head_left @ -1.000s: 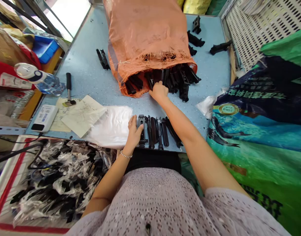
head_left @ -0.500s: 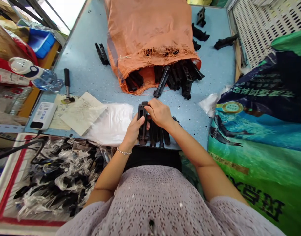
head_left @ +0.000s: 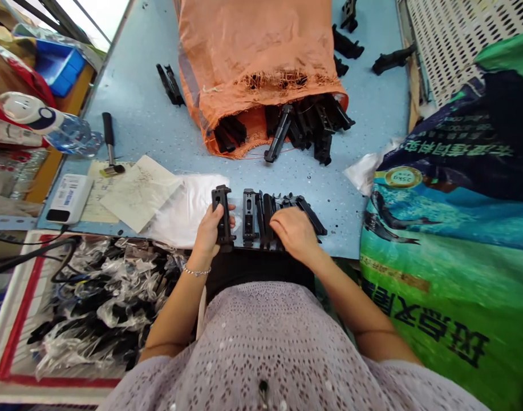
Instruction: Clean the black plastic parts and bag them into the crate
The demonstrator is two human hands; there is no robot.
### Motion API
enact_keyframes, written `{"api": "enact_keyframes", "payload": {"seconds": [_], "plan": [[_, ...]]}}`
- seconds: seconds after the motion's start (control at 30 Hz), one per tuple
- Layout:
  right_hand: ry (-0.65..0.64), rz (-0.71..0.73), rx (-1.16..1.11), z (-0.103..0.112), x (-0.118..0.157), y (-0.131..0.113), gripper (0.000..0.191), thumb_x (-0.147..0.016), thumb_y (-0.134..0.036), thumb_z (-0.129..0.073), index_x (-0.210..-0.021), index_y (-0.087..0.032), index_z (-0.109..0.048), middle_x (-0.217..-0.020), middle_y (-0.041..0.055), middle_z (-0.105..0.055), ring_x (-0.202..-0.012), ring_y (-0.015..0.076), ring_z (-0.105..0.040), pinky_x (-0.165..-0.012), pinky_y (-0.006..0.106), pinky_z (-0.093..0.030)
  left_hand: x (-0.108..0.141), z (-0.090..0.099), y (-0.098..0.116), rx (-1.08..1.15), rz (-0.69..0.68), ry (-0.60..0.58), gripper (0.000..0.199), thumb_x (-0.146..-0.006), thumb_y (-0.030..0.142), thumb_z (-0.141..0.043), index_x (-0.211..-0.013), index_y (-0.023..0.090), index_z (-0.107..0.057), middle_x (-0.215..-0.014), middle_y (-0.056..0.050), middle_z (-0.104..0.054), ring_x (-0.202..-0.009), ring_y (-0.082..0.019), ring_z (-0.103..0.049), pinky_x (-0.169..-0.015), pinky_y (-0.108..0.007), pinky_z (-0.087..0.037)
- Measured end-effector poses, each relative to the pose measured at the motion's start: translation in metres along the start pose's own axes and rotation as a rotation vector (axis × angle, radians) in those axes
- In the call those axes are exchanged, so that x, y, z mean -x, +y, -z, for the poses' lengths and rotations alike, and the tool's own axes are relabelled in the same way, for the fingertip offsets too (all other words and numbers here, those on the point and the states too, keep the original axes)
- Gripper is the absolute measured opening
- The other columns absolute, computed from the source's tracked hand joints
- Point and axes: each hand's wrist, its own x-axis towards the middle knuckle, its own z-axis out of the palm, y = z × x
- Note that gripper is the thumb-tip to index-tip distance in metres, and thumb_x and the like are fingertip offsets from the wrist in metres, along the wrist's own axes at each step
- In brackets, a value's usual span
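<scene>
Ahead of the hands, an orange woven sack (head_left: 252,51) spills black plastic parts (head_left: 308,128) from its frayed mouth, and bagged parts (head_left: 102,302) (each wrapped in clear film) fill a red-edged tray (head_left: 19,311) near the left hand. On the blue speckled table (head_left: 128,103), the left hand (head_left: 210,237) grips one upright black part (head_left: 222,214), while the right hand (head_left: 294,231) lies open on a row of similar parts (head_left: 261,214) just beside it.

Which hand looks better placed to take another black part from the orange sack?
Probably the right hand: it lies open on the row of parts, while the left hand grips a part.
</scene>
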Motion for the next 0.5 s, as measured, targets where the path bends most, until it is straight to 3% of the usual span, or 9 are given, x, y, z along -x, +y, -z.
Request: {"api": "enact_keyframes", "payload": {"seconds": [0.1,0.2,0.27,0.33,0.43,0.47,0.5], "plan": [[0.049,-0.101,0.178,0.010,0.007,0.045,0.036,-0.100,-0.033,-0.056,-0.131,-0.017,-0.063,-0.139,0.0195,-0.060,-0.129,0.0371,-0.052,-0.105,0.057,-0.043,-0.013,-0.002,-0.014,-0.047,0.143,-0.033,0.056,-0.075,0.061,-0.079,-0.103,0.015,-0.064,-0.070,-0.002,-0.066,-0.057,-0.012,-0.062,-0.050,-0.022,-0.048],[0.067,-0.115,0.187,0.017,0.007,0.064,0.040,-0.099,-0.027,-0.054,-0.137,-0.018,-0.061,-0.142,0.0195,-0.058,-0.135,0.0383,-0.048,-0.108,0.061,-0.044,-0.020,-0.007,-0.016,-0.071,0.130,-0.040,0.057,-0.076,0.064,-0.076,-0.102,0.015,-0.063,-0.071,-0.005,-0.069,-0.058,-0.015,-0.065,-0.047,-0.022,-0.047],[0.137,-0.037,0.146,0.024,0.001,0.054,0.042,-0.100,-0.023,-0.050,-0.141,-0.019,-0.059,-0.145,0.0190,-0.056,-0.139,0.0363,-0.047,-0.110,0.061,-0.044,-0.012,-0.008,-0.009,-0.100,0.098,-0.092,0.056,-0.079,0.063,-0.073,-0.103,0.014,-0.065,-0.074,-0.007,-0.072,-0.062,-0.016,-0.068,-0.053,-0.023,-0.052],[0.144,0.155,0.067,0.030,-0.007,0.033,0.046,-0.102,-0.017,-0.044,-0.146,-0.023,-0.054,-0.150,0.0149,-0.053,-0.145,0.0314,-0.044,-0.115,0.058,-0.043,0.003,-0.006,0.001,-0.156,0.134,-0.242,0.054,-0.082,0.060,-0.072,-0.107,0.013,-0.067,-0.076,-0.008,-0.074,-0.065,-0.017,-0.071,-0.062,-0.026,-0.056],[-0.009,0.465,-0.061,0.035,-0.019,0.004,0.044,-0.103,-0.017,-0.046,-0.145,-0.029,-0.055,-0.148,0.0076,-0.058,-0.144,0.0255,-0.047,-0.116,0.050,-0.046,0.025,-0.001,0.011,-0.267,0.243,-0.556,0.055,-0.090,0.062,-0.060,-0.110,0.012,-0.070,-0.084,-0.013,-0.077,-0.073,-0.022,-0.074,-0.073,-0.034,-0.059],[-0.058,0.498,-0.091,0.036,-0.022,0.000,0.041,-0.103,-0.020,-0.049,-0.142,-0.028,-0.057,-0.143,0.0073,-0.063,-0.139,0.0250,-0.054,-0.113,0.048,-0.049,0.028,0.003,0.011,-0.314,0.230,-0.589,0.057,-0.094,0.065,-0.052,-0.107,0.012,-0.072,-0.086,-0.013,-0.077,-0.077,-0.023,-0.074,-0.076,-0.037,-0.059],[-0.082,0.480,-0.117,0.035,-0.024,-0.001,0.037,-0.103,-0.024,-0.051,-0.140,-0.026,-0.060,-0.137,0.0083,-0.067,-0.131,0.0250,-0.060,-0.109,0.046,-0.053,0.028,0.008,0.011,-0.375,0.172,-0.550,0.060,-0.096,0.065,-0.045,-0.103,0.014,-0.074,-0.088,-0.013,-0.077,-0.081,-0.023,-0.073,-0.079,-0.038,-0.059]]}}
